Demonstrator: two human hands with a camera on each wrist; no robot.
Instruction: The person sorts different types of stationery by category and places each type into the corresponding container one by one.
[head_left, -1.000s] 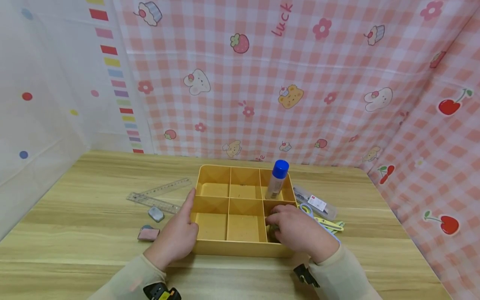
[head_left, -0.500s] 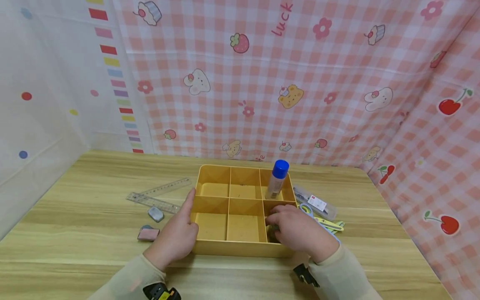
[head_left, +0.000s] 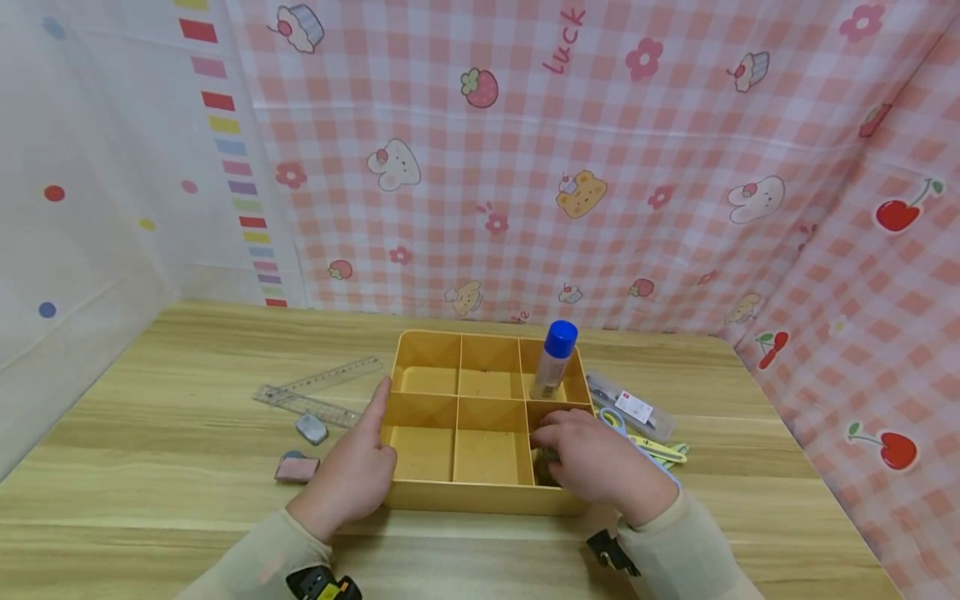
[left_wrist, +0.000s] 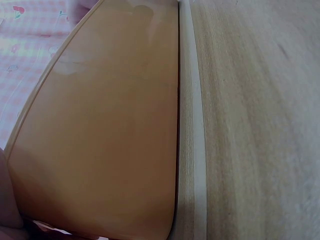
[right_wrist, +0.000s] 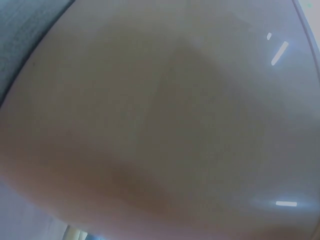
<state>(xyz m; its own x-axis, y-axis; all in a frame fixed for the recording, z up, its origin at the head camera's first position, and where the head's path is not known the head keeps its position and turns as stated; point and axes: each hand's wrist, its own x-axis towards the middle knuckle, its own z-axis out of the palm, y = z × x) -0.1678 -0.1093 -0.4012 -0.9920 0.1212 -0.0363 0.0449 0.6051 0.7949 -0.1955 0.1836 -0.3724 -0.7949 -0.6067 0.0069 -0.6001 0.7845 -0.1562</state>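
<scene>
A yellow organizer box [head_left: 480,497] with several compartments sits on the table. My left hand [head_left: 352,475] rests against its left side, index finger straight along the outer wall and thumb near the front corner. In the left wrist view the box's front wall [left_wrist: 105,130] fills much of the picture. My right hand [head_left: 596,458] reaches into the front right compartment with bent fingers. A dark greenish thing [head_left: 550,472] shows beneath them, mostly hidden; I cannot tell whether the fingers grip it. In the back right compartment a glue stick [head_left: 555,358] with a blue cap stands upright.
Left of the box lie crossed clear rulers [head_left: 315,398], a grey rounded block [head_left: 312,428] and a small pink block [head_left: 297,468]. Along its right side are a clear case [head_left: 637,410], blue-handled scissors [head_left: 612,419] and a yellow-green tool [head_left: 660,450]. A checked cloth [head_left: 525,250] hangs behind.
</scene>
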